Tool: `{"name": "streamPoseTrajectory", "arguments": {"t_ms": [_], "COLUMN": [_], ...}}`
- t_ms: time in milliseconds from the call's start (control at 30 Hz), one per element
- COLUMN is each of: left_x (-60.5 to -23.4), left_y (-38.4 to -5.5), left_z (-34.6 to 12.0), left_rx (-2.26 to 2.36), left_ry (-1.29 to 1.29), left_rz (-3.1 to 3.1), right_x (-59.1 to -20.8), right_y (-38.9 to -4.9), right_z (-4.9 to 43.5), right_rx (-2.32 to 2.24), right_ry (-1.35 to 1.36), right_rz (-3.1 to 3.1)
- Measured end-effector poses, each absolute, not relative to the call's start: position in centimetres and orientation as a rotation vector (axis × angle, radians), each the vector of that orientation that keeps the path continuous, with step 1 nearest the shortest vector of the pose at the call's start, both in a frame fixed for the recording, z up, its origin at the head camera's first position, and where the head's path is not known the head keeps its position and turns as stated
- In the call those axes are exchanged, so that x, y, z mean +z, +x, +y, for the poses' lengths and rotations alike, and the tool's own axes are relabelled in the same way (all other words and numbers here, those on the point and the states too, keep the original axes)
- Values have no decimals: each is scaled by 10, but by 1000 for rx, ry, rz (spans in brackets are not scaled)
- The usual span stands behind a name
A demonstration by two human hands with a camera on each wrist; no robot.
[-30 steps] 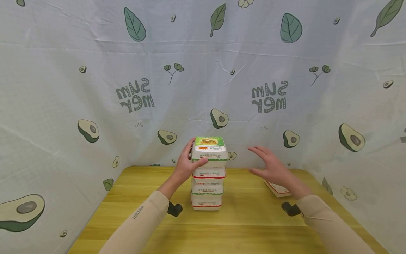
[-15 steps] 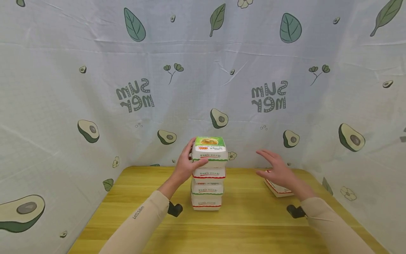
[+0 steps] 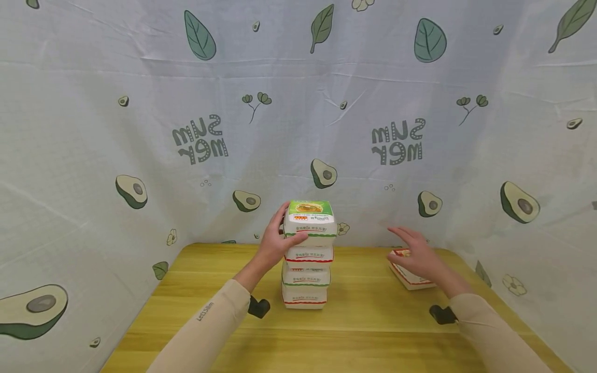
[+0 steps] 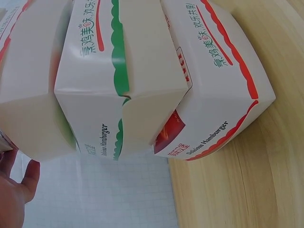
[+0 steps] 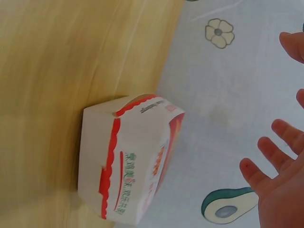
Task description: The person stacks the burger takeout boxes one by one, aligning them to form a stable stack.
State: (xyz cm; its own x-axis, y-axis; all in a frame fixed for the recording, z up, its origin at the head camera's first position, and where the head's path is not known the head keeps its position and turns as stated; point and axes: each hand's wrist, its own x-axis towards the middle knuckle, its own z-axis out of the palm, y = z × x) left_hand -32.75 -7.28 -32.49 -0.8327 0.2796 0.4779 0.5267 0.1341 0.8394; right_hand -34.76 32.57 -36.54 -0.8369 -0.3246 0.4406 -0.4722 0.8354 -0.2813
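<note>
Several white cardboard hamburger boxes stand in one stack at the middle of the table. The top box has a green lid with a burger picture and a green wavy trim. My left hand grips this top box from its left side, thumb across the front; its far fingers are partly hidden. Lower boxes with green or red trim fill the left wrist view. To the right, my right hand hovers with fingers spread and holds nothing. Behind and below it, a single red-trimmed hamburger box lies on the table, partly covered by the hand.
The wooden table ends at a pale cloth backdrop printed with avocados and leaves. Bare table top lies between the stack and the single box. A dark wrist strap piece hangs under the right forearm.
My right hand has moved away from the stack, rightward and slightly down, toward the single red-trimmed box. The left hand keeps its hold on the top box; the stack stands unchanged.
</note>
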Motion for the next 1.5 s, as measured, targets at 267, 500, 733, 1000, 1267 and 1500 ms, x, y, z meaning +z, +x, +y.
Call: {"name": "streamPoseTrajectory", "arguments": {"t_ms": [267, 500, 733, 1000, 1267, 1500], "left_x": [-324, -325, -325, -325, -325, -325], "left_y": [-328, -329, -328, -328, -329, -329], "left_z": [-73, -73, -74, -74, -75, -75], "left_rx": [-1759, -1766, -1772, -1794, -1801, -1810], "left_ry": [-797, -796, -795, -795, -803, -806], "left_rz": [-2213, -2209, -2209, -2211, -2199, -2197], "right_x": [-379, -384, -395, -405, -413, -419], "right_y": [-355, -355, -361, -362, -359, -354], "right_z": [344, 353, 364, 378, 384, 386], "right_rx": [532, 517, 518, 458, 382, 368], "right_ry": [582, 535, 421, 383, 328, 282], "right_rz": [-2591, -2670, -2788, -2816, -2851, -2885]}}
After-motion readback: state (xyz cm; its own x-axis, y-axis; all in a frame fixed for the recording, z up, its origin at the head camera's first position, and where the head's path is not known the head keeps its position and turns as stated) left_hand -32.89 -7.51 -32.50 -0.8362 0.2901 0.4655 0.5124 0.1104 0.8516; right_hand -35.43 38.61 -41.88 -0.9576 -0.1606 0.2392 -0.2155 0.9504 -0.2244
